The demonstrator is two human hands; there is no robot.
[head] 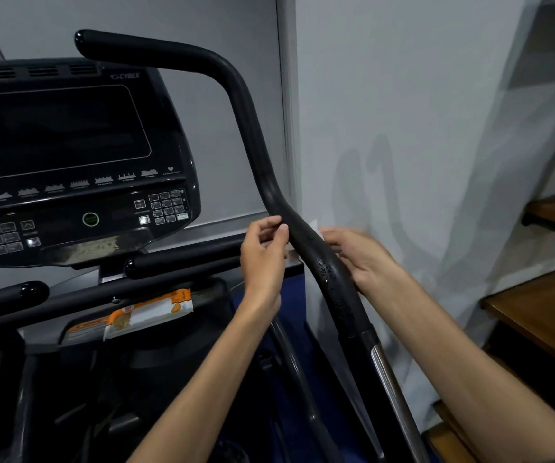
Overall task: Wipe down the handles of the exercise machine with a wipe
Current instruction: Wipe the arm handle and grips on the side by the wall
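One exercise machine (109, 329) fills the left and centre of the head view, standing against a pale wall (403, 95). Its one console (68, 155) is dark, with a blank screen above and a keypad (165, 207) at its lower right. Three handles can be counted. One long curved handle (256, 135) rises from the lower right, bends at mid-height and ends in a rounded tip above the console; water droplets bead on it just below the bend. Two short horizontal grips lie under the console: one (182, 257) in the middle, one (5, 295) at the left edge. One orange and white packet (149, 310) lies in the tray below them. Wooden stair treads (543, 302) step up at the right edge.

Two bare hands meet at the bend of the long handle, one on each side. The left hand (262, 252) has its fingers curled, thumb and fingertips touching the handle's left side. The right hand (359, 255) lies against the handle's right side, fingers reaching behind it, blurred. One white wipe (316, 227) shows only as a small corner at the right fingertips, behind the handle; whether the fingers pinch it cannot be told.
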